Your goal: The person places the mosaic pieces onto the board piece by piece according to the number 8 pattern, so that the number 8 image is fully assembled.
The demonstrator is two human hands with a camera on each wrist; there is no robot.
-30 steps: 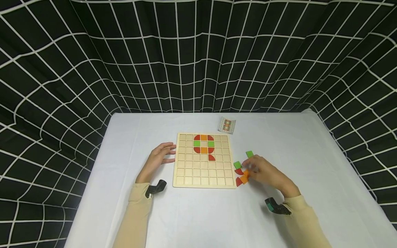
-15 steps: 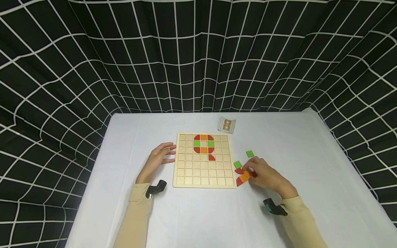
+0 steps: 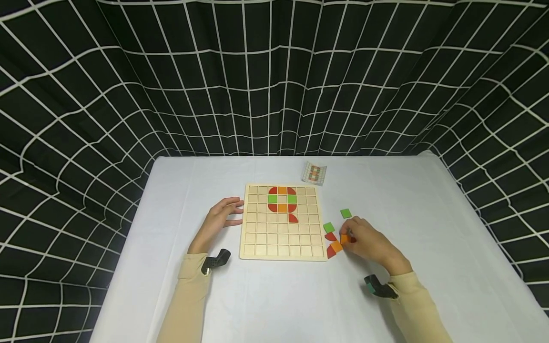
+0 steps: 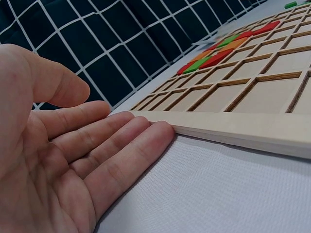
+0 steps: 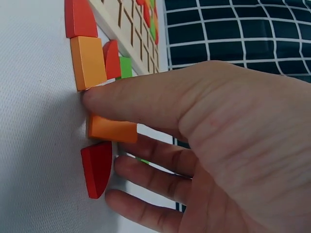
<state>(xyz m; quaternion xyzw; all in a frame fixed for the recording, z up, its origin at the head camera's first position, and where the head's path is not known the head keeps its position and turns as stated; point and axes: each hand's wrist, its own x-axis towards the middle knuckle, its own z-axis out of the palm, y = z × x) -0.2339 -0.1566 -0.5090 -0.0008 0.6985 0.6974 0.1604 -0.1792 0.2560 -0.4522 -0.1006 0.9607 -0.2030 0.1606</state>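
A wooden grid board [image 3: 283, 233] lies on the table, with red, orange and green tiles set into some of its squares near the top. My left hand [image 3: 218, 224] rests beside it; in the left wrist view its straight fingertips [image 4: 163, 130] are right at the board's edge. On the board's right side, my right hand [image 3: 369, 243] pinches an orange square tile [image 5: 112, 129] between thumb and index finger. A red quarter-round tile [image 5: 97, 169] lies right by its other fingers. Another orange tile [image 3: 336, 246] lies to the left of that hand.
Two green square tiles, a far one [image 3: 346, 213] and a near one [image 3: 329, 227], and two red quarter-round tiles [image 3: 330, 236] lie right of the board. A small printed pattern card [image 3: 314, 173] sits behind it. A black gridded curtain [image 3: 274, 95] surrounds the white table.
My right thumb and index finger have closed on the orange tile and drawn it slightly right, apart from the other orange one. The left hand has stayed still.
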